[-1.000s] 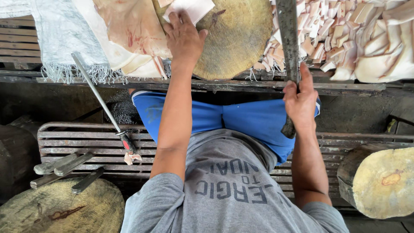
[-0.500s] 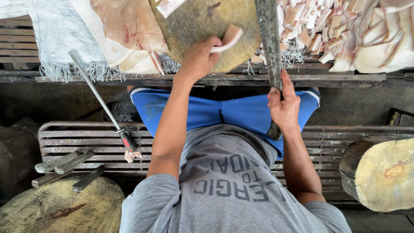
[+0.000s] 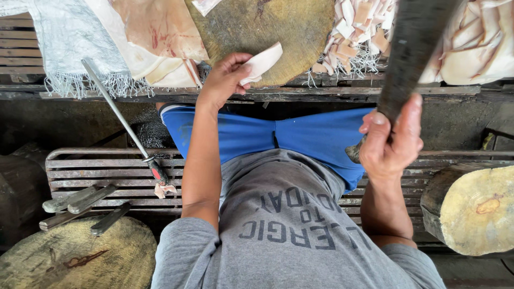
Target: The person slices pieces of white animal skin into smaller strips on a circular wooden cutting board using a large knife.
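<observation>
My left hand pinches a pale strip of pork skin at the near edge of a round wooden chopping block. My right hand grips the handle of a large dark cleaver, whose broad blade is raised up close to the camera and covers part of the bench. Below both arms are my grey shirt and blue shorts.
A heap of cut skin strips lies right of the block, larger slabs and a white sack to its left. A sharpening steel leans on a metal rack holding knives. Wooden stumps stand at both lower corners.
The cleaver has risen from resting upright at the bench to high near the camera. My left hand has drawn a skin strip from the block's middle to its near edge.
</observation>
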